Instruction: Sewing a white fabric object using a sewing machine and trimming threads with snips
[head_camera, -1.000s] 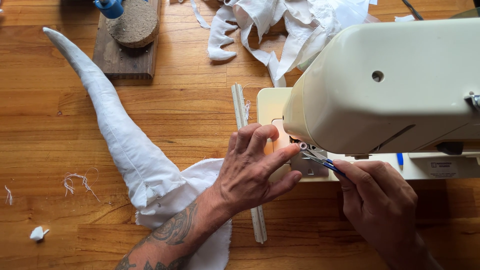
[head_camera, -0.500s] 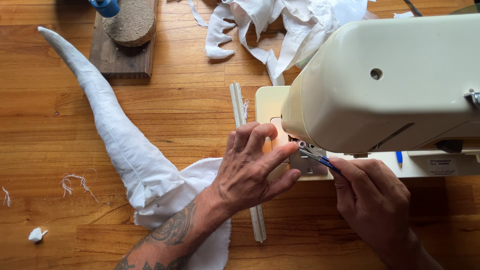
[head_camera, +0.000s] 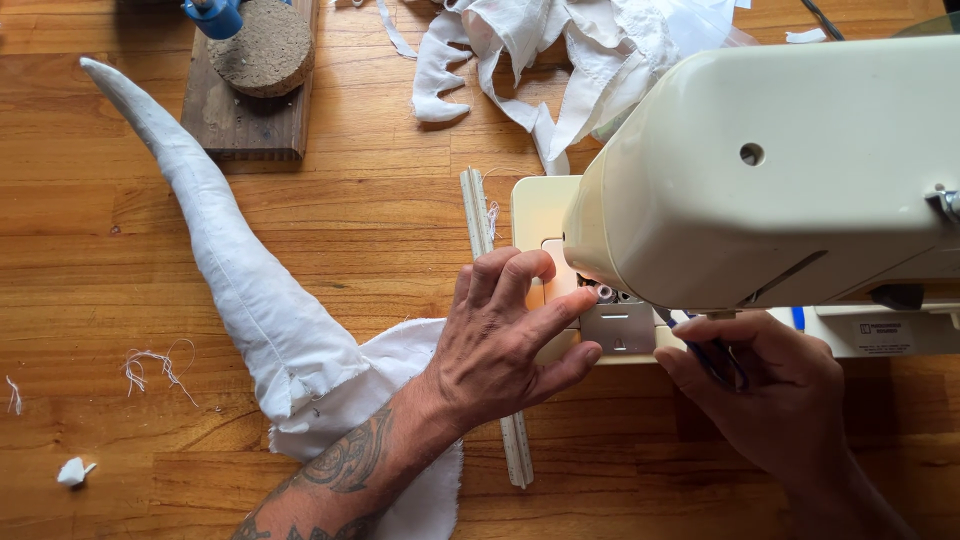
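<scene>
Sewing machine (head_camera: 780, 170) bed under left hand (head_camera: 505, 335); right hand (head_camera: 770, 385) grips a dark tool.

The sewing machine (head_camera: 780, 170) overhung the needle area, leaving only a low gap there, seemingly tight. A ruler (head_camera: 493, 320) lay just left of its base, a long stuffed fabric cone (head_camera: 230, 260) farther left. Open wooden surface (head_camera: 90, 300) spread beyond the cone; fabric scraps (head_camera: 560, 50) crowded the far edge.

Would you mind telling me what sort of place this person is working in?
Probably a home sewing or craft workspace: a cream sewing machine stands on a wooden table, with a pile of white fabric scraps and a long stuffed white fabric cone beside it.
</scene>
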